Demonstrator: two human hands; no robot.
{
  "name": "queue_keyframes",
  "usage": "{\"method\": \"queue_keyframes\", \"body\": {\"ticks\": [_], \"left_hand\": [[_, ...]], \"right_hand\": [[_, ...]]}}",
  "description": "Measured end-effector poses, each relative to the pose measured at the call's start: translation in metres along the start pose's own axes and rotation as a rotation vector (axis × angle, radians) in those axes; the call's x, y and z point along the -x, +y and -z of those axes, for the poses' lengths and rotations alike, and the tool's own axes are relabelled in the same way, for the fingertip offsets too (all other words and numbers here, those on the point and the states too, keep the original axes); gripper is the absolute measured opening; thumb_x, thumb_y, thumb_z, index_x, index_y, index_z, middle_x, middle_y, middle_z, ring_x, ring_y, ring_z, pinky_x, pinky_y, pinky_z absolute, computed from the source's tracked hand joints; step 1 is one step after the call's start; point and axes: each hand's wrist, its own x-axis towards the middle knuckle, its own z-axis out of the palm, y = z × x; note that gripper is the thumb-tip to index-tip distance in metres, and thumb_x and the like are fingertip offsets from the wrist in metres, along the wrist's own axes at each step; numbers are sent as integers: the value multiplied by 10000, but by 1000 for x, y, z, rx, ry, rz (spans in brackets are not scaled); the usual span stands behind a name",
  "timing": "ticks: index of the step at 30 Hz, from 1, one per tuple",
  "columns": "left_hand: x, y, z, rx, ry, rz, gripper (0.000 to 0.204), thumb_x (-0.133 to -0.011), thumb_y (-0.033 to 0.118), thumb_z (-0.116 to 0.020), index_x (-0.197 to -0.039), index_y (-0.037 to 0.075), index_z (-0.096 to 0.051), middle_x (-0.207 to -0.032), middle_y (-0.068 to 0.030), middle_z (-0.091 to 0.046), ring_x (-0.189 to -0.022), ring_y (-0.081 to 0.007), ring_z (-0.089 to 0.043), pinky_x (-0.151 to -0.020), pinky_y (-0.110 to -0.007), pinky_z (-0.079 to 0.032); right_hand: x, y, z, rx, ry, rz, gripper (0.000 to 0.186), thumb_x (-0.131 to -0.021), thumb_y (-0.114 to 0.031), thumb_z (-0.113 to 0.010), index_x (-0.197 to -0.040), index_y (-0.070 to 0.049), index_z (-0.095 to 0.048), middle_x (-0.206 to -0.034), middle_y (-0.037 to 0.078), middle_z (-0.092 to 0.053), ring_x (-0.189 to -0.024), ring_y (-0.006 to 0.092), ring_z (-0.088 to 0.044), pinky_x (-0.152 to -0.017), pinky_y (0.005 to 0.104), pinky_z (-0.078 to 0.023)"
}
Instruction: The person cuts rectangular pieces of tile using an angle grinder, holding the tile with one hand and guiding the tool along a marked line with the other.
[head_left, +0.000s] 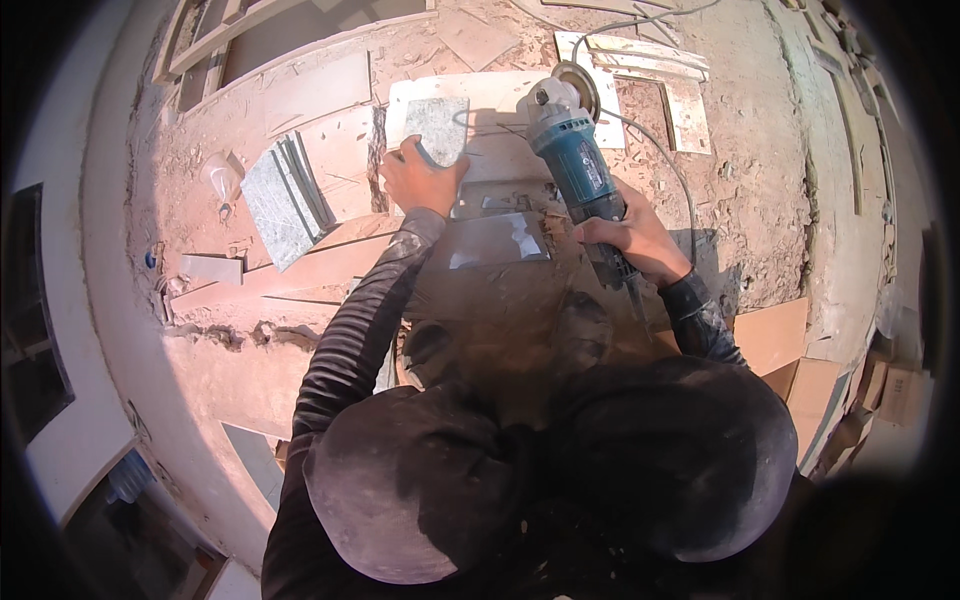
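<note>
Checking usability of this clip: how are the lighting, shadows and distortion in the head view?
Head view: hard sunlight, with a strong shadow under the angle grinder; glare on a glossy tile; fisheye bends edges near the dark rim; left hand on the grey tile piece and right hand are sharp.

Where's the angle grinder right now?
In the head view, upper centre-right: the blue angle grinder is gripped by the right hand, its disc beside the grey tile piece under the left hand.
</note>
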Motion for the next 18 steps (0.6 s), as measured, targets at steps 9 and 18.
{"method": "queue_keyframes", "body": {"ticks": [9,18], "left_hand": [[1,11,-20,-47,-12,-2,844,-652,496,-837,-1281,42,-503,-1200,-219,-460,-1164,-384,-422,-971,-478,-370],[13,-58,-6,147,78,-62,529,-802,356,-790,-1187,40,-613,-1039,-138,-649,-937,-279,-616,-815,-395,-488]], "right_hand": [[-7,-3,-5,-51,-37,-16,525,-727,-179,-748,-1185,-1,-560,-954,49,-631,-876,145,-599,-808,292,-488],[-12,2,-7,7,-45,-45,546,-727,-179,-745,-1206,-2,-554,-969,55,-627,-889,149,-593,-823,296,-483]]}}
